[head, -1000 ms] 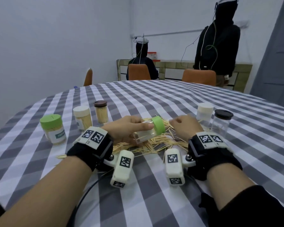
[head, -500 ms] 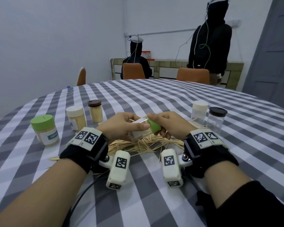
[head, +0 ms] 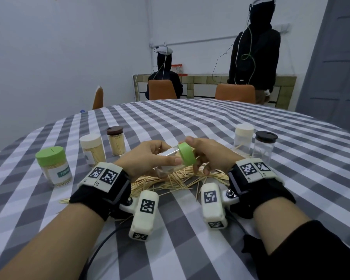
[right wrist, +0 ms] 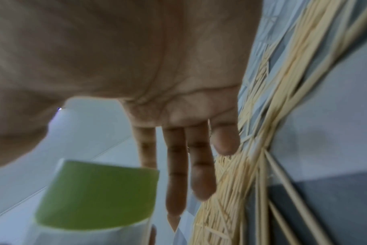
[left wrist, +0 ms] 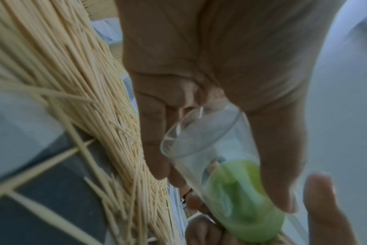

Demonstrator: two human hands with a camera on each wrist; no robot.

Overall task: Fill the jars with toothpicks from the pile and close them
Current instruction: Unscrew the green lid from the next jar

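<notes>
Grey-and-white checked cloth covers the round table (head: 190, 122), with two hooded people at a bench along the far wall. On the person's left stand three closed jars packed with toothpicks, the nearest a green-lidded jar (head: 54, 165); on the right a white-lidded jar (head: 243, 138) and a dark-lidded jar (head: 264, 147) look nearly empty. Between the wrists spreads the toothpick pile (head: 170, 181).

Above that pile the left hand (head: 148, 158) holds a clear jar (head: 168, 161) on its side, fingers curled round the body and thumb along its near side, base toward the left palm. The right hand (head: 207, 153) sits at the green lid (head: 187, 156), thumb on top and index finger behind it in a light pinch, the other fingers hanging loosely extended toward the pile. The left wrist view shows the jar as empty, as far as the blur allows.

The lid looks due to come off. With so shallow a pinch it could slip and drop among the toothpicks, scattering them. A smooth, sideways jar could also turn in the left hand if that hold is too light.
</notes>
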